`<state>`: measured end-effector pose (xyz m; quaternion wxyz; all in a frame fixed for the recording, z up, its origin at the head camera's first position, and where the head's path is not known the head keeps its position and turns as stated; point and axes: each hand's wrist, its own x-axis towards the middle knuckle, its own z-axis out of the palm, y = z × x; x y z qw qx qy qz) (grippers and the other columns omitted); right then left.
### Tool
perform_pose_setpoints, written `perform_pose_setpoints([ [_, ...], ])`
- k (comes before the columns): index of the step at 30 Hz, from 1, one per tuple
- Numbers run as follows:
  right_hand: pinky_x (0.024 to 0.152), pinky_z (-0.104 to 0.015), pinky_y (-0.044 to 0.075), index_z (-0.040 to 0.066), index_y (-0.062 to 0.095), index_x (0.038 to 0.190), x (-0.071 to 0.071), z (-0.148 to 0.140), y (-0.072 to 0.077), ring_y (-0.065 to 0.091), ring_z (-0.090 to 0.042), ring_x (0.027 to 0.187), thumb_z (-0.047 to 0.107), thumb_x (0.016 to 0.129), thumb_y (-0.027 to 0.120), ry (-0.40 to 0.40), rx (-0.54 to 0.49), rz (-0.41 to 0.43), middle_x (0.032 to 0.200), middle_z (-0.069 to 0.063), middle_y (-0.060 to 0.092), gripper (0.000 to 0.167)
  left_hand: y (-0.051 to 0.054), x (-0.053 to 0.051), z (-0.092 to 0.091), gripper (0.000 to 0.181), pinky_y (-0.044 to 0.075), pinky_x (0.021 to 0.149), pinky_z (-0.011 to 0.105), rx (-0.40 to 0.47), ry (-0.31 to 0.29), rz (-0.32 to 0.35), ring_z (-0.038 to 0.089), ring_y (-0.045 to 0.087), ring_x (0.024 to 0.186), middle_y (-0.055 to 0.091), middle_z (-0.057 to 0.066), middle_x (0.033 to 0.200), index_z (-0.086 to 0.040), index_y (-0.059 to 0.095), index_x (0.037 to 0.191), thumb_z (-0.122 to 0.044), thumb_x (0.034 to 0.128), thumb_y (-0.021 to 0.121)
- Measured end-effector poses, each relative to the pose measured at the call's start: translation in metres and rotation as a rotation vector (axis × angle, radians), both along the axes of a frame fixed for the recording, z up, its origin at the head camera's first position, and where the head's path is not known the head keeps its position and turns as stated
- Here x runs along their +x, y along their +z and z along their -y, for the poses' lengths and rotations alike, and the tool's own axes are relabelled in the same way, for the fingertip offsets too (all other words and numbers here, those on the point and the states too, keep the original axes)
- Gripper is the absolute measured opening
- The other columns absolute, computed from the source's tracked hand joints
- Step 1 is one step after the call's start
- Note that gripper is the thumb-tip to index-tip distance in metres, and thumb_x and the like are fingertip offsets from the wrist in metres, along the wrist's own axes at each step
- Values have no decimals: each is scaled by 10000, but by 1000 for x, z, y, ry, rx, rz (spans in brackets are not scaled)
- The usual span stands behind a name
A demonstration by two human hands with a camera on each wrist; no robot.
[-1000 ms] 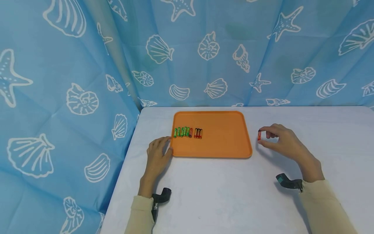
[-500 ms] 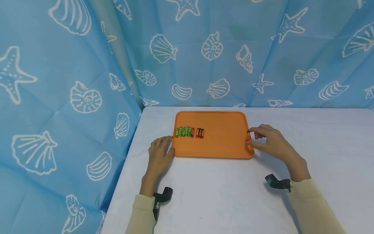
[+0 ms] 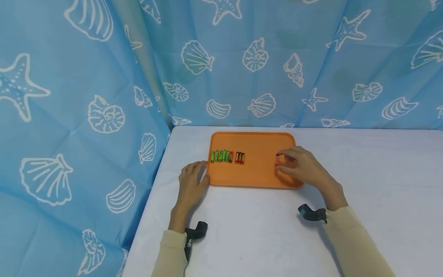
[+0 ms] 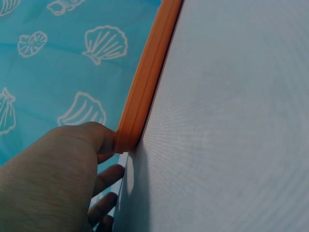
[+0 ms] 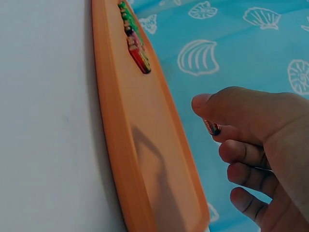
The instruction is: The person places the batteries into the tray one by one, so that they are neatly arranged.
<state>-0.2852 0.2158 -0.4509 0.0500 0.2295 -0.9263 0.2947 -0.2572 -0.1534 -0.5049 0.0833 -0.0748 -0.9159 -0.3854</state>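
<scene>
My right hand (image 3: pixel 304 166) pinches a red and black battery (image 3: pixel 277 160) between thumb and forefinger, held above the right part of the orange tray (image 3: pixel 261 175). In the right wrist view, the thumb hides most of this battery (image 5: pixel 212 128). My left hand (image 3: pixel 192 184) rests at the tray's left edge, its thumb touching the rim near the front corner; in the left wrist view the other fingers (image 4: pixel 108 179) are spread loosely below the rim. On the tray's left side lie several green batteries (image 3: pixel 220 156) in a row, a red battery (image 3: pixel 231 157) beside them, and a separate red and black group (image 3: pixel 240 158).
A white cloth (image 3: pixel 249 231) covers the table under the tray. Blue curtains (image 3: pixel 235 77) with shell and starfish prints hang behind and at the left. Each wrist bears a black camera mount, the left mount (image 3: pixel 197 231) and the right mount (image 3: pixel 311 212).
My right hand has carried the pinched battery leftward, from beside the tray to over its right part. The left hand stays at the tray's left edge. The head view has shifted slightly.
</scene>
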Motion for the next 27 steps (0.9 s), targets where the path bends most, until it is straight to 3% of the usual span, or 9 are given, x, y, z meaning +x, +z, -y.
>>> perform_pose_setpoints([
  [7,657,-347,409,42,691,1168,-9,18,-5,457,-178,769,172,846,816,45,-10,-19,830,-7,517,369,-1,0,0,412,178,1136,510,-8,-1,-11,300,326,1369,511,90,1404,-153,573,1396,-226,991,592],
  [18,686,-348,383,54,694,1181,-16,48,-5,457,-202,816,243,835,827,38,28,-10,838,-24,521,416,0,0,-1,413,174,1142,497,-6,6,2,290,319,1379,513,79,1403,-159,571,1400,-229,993,589],
  [27,697,-362,389,91,678,1215,-21,62,-5,463,-208,823,271,865,798,32,50,48,857,-37,520,411,0,1,0,400,195,1136,500,-8,10,-14,294,336,1366,521,77,1389,-156,580,1388,-219,993,589],
])
